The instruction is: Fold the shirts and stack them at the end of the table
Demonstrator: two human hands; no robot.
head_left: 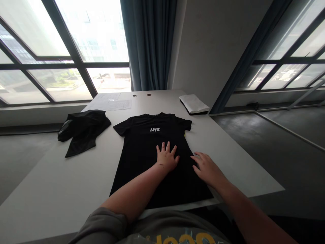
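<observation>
A black T-shirt with small white lettering lies spread flat on the white table, its collar toward the far side and its hem near my body. My left hand rests on the middle of the shirt, fingers spread and palm down. Beside the shirt's right edge is my right hand, its fingers apart and slightly bent, the fingertips at the side seam. I cannot tell whether they touch the cloth. Neither hand grips anything.
A crumpled black garment lies left of the shirt. Sheets of paper are at the far left. A folded white cloth with a dark underside sits at the far right edge. Behind the table are a blue curtain and windows.
</observation>
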